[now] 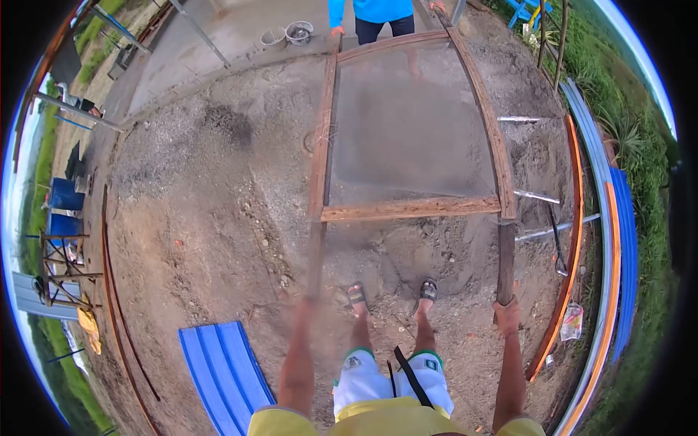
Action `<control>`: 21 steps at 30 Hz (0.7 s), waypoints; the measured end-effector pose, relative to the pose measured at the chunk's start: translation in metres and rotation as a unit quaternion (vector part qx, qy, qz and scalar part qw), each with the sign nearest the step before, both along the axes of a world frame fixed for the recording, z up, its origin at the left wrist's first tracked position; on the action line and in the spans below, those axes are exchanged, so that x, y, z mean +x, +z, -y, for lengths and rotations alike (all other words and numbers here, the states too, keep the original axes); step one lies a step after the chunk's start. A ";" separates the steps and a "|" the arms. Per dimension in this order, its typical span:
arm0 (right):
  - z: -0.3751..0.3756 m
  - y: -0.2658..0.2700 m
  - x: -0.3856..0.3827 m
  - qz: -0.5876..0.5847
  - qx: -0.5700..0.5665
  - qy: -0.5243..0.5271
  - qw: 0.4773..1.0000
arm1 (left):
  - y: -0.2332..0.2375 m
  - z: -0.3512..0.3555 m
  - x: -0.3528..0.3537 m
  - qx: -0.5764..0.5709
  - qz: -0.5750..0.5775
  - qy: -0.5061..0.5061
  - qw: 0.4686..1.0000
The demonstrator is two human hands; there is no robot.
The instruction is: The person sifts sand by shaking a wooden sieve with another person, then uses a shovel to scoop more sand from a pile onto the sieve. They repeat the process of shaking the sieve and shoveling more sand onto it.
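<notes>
A large wooden-framed sand screen (411,209) stretches out in front of me, its fine mesh (418,134) grey and blurred. My right hand (507,316) wraps round the end of its right handle. At the end of the left handle, my left hand (308,299) is smeared by motion, its fingers closed about the wood. Facing me, a person in a blue top (382,9) grips the far ends of the two side rails. Below the near crossbar, my sandalled feet stand apart on the sandy ground (392,254).
Blue roofing sheet (225,374) lies at front left. Orange metal bars (574,240) and long blue sheets (622,254) run along the right, near a shovel (558,251). Two buckets (298,33) stand on the concrete slab at the back. Blue drums (65,195) are far left.
</notes>
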State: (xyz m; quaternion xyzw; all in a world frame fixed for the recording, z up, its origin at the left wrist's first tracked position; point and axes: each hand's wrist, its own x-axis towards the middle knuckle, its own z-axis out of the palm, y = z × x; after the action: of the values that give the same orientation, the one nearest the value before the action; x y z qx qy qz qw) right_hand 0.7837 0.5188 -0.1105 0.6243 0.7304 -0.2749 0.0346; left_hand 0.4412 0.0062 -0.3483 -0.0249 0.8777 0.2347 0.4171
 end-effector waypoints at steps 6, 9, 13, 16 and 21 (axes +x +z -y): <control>-0.009 0.003 0.000 0.003 -0.018 -0.002 1.000 | 0.101 -0.061 -0.008 -0.029 -0.022 0.031 0.999; -0.020 0.008 0.021 -0.042 0.003 -0.020 0.999 | 0.122 -0.075 0.013 -0.014 -0.020 0.048 0.999; -0.081 0.029 0.082 0.015 0.016 -0.017 1.000 | 0.089 -0.088 0.114 -0.071 -0.025 0.000 0.997; -0.149 0.025 0.139 0.010 -0.010 -0.016 1.000 | 0.102 -0.152 0.166 -0.056 0.018 0.002 0.998; -0.234 0.026 0.197 0.009 0.066 0.007 0.998 | 0.088 -0.242 0.236 0.027 0.036 -0.010 0.999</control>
State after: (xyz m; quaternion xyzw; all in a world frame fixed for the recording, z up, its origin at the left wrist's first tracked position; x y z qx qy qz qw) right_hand 0.9805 0.7532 -0.0843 0.6222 0.7512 -0.2203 0.0021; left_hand 0.6772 0.2482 -0.2608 -0.0133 0.8558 0.2532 0.4509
